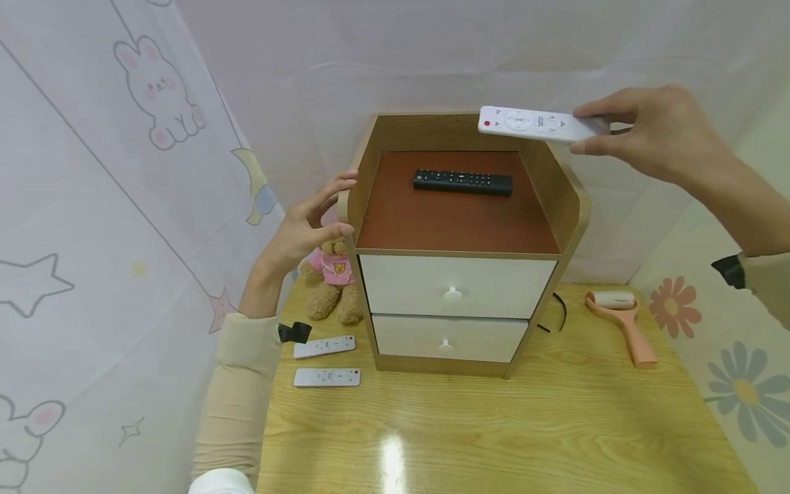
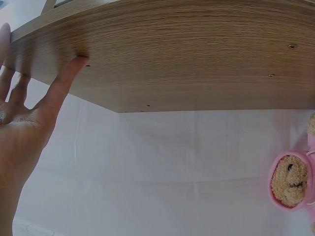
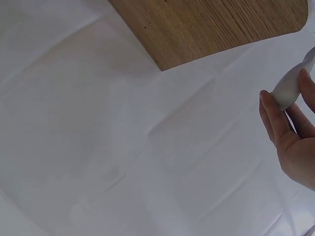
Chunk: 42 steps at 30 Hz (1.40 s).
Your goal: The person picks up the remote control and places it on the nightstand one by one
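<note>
My right hand (image 1: pixel 657 134) pinches one end of a white remote control (image 1: pixel 531 125) between thumb and fingers, holding it level above the cabinet's right side panel. In the right wrist view the same remote (image 3: pixel 289 88) shows end-on between the fingertips. A black remote control (image 1: pixel 463 182) lies on the brown top of the small wooden cabinet (image 1: pixel 457 230). My left hand (image 1: pixel 302 230) rests at the cabinet's left side panel, fingers extended. In the left wrist view its thumb (image 2: pixel 66 81) touches the wood-grain panel (image 2: pixel 197 54).
Two white remotes (image 1: pixel 324 346) (image 1: pixel 327 377) lie on the wooden table (image 1: pixel 494 432) left of the cabinet, before a teddy bear (image 1: pixel 336 271) in pink. An orange-handled lint roller (image 1: pixel 626 322) and a thin black strip (image 1: pixel 561 312) lie to the right. Printed cloth (image 1: pixel 123 206) hangs around.
</note>
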Motion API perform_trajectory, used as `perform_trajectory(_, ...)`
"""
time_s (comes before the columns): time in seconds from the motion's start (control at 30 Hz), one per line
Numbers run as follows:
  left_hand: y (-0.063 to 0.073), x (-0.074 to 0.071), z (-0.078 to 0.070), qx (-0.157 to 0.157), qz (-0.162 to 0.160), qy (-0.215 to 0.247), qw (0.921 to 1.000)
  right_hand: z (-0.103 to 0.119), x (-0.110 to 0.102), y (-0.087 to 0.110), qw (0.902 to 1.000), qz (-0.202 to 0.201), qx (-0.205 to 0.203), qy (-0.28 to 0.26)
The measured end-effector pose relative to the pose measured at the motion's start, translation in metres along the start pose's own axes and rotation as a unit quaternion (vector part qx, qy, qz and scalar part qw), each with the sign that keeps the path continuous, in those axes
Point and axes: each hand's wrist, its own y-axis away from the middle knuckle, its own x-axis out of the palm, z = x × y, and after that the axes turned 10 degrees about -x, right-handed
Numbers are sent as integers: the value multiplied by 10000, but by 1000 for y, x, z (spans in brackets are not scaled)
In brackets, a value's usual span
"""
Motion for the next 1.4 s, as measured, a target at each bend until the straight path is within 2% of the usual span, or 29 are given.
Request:
perform_trajectory(0.23, 1, -2, 1, 7, -2, -1, 10000, 12, 6, -12, 9996, 108, -263, -16)
perform_trajectory(0.5, 3, -4, 2, 43, -6, 31, 10000, 30, 18, -23, 9975, 501, -494, 48)
perform_trajectory(0.77, 4, -3, -1, 12, -22, -30, 10000, 37, 31, -31, 9958, 691, -546, -230)
perform_trajectory(1.0, 5, -5, -1, -3, -39, 15, 10000, 45, 42, -38, 9933, 783, -768, -361)
perform_trajectory(1.2, 5, -6, -1, -16, -20, 66, 10000, 51, 52, -41, 9894, 1141, -773, -460)
perform_trajectory(1.4, 5, -7, 1, -59, -45, 52, 10000, 52, 61, -43, 9870, 1140, -1046, -439)
